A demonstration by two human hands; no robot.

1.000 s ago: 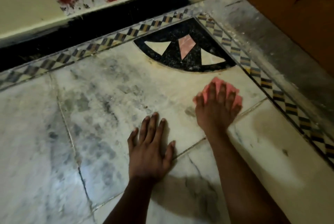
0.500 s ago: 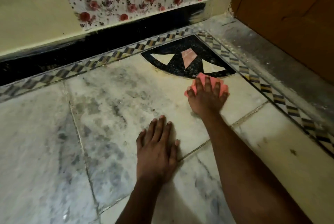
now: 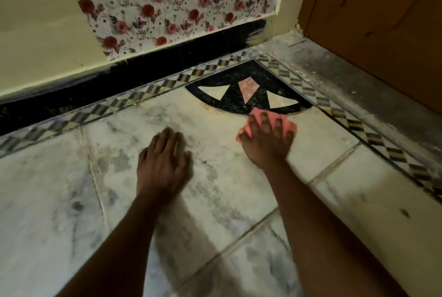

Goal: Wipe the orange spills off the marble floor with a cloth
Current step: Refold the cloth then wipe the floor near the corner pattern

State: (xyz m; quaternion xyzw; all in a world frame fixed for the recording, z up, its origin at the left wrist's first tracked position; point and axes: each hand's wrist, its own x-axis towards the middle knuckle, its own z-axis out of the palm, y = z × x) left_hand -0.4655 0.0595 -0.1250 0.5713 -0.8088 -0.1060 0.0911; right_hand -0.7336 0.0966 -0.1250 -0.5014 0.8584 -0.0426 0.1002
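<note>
The pink cloth (image 3: 263, 118) lies right of centre in the frame, bunched flat on the marble floor (image 3: 227, 191) at the lower edge of the black inlay (image 3: 248, 81); the right hand (image 3: 266, 143) presses it down with fingers (image 3: 263, 124) spread straight across it; the left hand (image 3: 163, 165), left of centre, rests flat on the floor, fingers together though blurred; the cloth looks soft, light and limp, best held under a flat palm; no orange spill is clearly visible.
</note>
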